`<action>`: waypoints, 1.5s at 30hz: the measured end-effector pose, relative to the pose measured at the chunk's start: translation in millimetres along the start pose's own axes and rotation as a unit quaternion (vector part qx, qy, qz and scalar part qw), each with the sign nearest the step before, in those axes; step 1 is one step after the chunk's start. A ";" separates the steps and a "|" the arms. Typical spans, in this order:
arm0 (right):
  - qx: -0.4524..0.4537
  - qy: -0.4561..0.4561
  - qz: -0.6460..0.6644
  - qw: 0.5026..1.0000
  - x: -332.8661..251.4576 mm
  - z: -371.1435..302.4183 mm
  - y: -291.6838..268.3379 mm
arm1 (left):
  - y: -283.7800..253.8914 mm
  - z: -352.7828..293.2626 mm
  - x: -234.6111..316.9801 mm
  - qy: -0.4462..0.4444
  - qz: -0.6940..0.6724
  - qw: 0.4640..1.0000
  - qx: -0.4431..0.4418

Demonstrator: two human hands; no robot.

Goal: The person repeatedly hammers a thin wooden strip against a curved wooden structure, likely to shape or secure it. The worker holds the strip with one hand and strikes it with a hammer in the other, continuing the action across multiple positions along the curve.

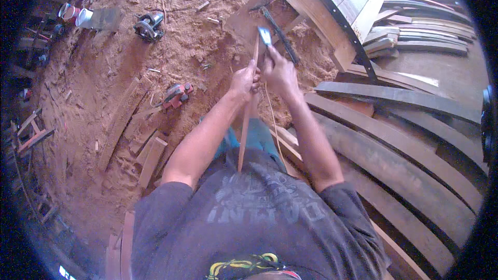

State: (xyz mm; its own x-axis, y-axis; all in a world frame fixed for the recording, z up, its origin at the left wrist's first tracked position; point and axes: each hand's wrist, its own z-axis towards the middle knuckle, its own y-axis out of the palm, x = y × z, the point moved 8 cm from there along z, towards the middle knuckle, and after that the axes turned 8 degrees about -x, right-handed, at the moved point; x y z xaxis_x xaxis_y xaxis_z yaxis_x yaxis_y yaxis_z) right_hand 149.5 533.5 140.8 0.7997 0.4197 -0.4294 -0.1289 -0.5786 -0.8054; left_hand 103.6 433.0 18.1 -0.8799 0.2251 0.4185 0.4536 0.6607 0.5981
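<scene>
My left hand (pixel 244 82) is closed around a thin wooden strip (pixel 244 140), which stretches from beyond the fist back to my shirt front. Just to its right, my right hand (pixel 280 72) grips a small hand tool with a flat, bright bluish-white blade (pixel 264 35). That blade lies beside the far end of the strip; whether they touch, I cannot tell. The tool's handle is hidden in my fingers, so its exact kind is unclear. A narrow tan cord or sliver (pixel 272 119) hangs below my right hand. Beyond it, a long dark bar (pixel 280 36) lies slanted.
Sawdust covers the ground. A circular saw (pixel 149 26) and a red power planer (pixel 178 96) lie on the left, with buckets (pixel 83 18) farther off. Curved planks (pixel 394 129) are stacked close on my right. A large wooden panel structure (pixel 337 5) stands at the far right.
</scene>
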 end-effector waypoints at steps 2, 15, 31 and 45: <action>0.060 -0.079 0.039 0.994 7.2 -37.4 18.3 | -0.8 3.7 -1.2 0.022 -0.029 0.999 -0.020; 0.016 -0.005 -0.005 1.000 6.3 -38.7 14.2 | -4.2 -1.5 -3.9 -0.018 -0.013 1.000 0.015; -0.015 0.021 0.034 0.999 -0.8 -39.6 3.0 | -4.1 2.1 -2.7 0.029 0.007 0.999 0.013; 0.005 -0.005 0.041 0.999 -4.7 -26.3 -4.5 | -9.2 -0.4 6.8 0.124 0.243 0.962 0.012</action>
State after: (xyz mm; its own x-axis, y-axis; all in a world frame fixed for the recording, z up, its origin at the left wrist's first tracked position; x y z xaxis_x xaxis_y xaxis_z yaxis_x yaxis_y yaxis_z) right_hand 161.8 515.7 157.2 0.7799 0.3785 -0.4986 -0.2002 -0.6038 -0.7716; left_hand 93.5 428.2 15.7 -0.5017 0.3355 0.7973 0.7971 0.5373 0.2755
